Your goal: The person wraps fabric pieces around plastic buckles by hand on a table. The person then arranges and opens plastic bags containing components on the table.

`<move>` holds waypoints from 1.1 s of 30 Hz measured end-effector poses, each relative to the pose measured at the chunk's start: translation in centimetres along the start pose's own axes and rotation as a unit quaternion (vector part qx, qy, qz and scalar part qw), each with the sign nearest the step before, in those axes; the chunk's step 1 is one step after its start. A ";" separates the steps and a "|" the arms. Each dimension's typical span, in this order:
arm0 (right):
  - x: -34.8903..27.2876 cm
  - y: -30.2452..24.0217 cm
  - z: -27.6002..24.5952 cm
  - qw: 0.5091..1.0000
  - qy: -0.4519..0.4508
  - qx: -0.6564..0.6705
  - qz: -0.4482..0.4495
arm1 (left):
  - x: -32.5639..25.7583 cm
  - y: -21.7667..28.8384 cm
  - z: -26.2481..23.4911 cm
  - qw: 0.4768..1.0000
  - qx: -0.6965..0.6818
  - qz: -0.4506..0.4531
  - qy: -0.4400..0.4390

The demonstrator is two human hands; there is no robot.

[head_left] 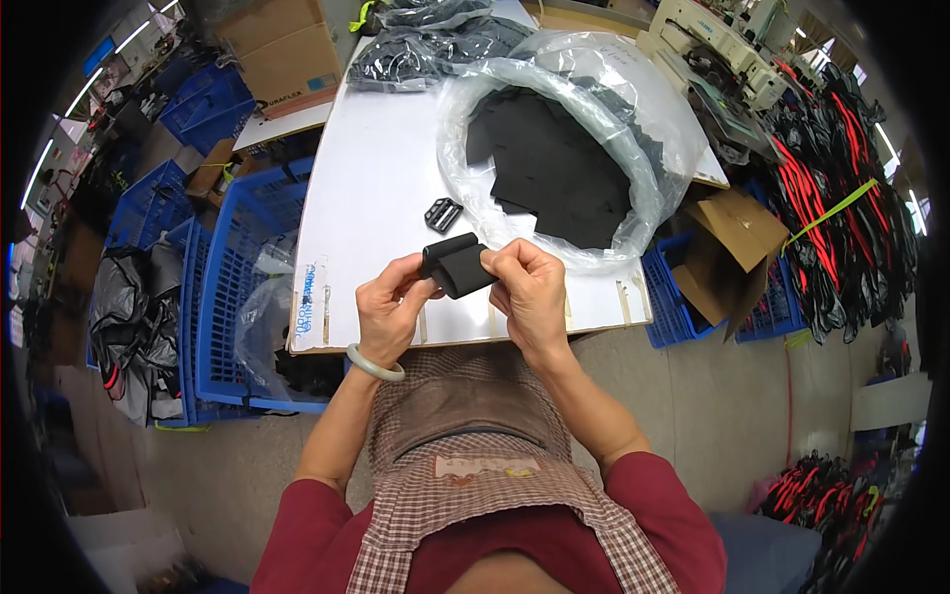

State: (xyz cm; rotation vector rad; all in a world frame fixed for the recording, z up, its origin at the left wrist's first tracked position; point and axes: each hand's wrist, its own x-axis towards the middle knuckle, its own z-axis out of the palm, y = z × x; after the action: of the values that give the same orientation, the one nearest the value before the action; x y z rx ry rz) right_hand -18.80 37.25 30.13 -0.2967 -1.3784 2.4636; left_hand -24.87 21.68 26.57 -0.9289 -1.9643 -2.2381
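Note:
Between my two hands, just above the table's front part, is a folded black fabric piece (465,269) with a rolled or looped upper left edge. My left hand (391,305), with a pale bangle at the wrist, pinches its left end between thumb and fingers. On the other side my right hand (529,292) pinches the right edge, its fingers curled. A black plastic buckle (442,215) lies on the white table just beyond the piece. Past it, a large clear plastic bag (455,148) stands with its rim rolled down, full of flat black fabric pieces (554,163).
More clear bags (396,59) of dark goods lie at the table's (366,178) far edge. Blue crates (213,327) stand on the left, with a cardboard box (282,49) behind. Right of the table are an open carton (727,247), a sewing machine (712,40) and hanging black-and-red goods (821,198).

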 end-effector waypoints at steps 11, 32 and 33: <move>1.0 1.8 -1.0 0.996 -0.050 -0.061 0.030 | -0.1 1.9 2.1 0.987 -0.139 -0.065 -0.034; 7.2 4.3 -4.2 0.823 -0.010 -0.471 -0.318 | -2.0 4.3 -7.1 0.954 0.013 -0.297 0.044; 10.1 2.6 -5.5 0.791 0.064 -0.498 -0.348 | -2.2 4.3 -9.9 0.950 0.066 -0.290 0.094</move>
State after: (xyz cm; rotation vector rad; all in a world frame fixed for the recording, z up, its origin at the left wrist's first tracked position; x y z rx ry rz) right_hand -26.85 43.88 24.75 -0.1129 -2.1122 0.9639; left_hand -25.43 11.00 29.15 -0.1088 -2.4885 -2.2838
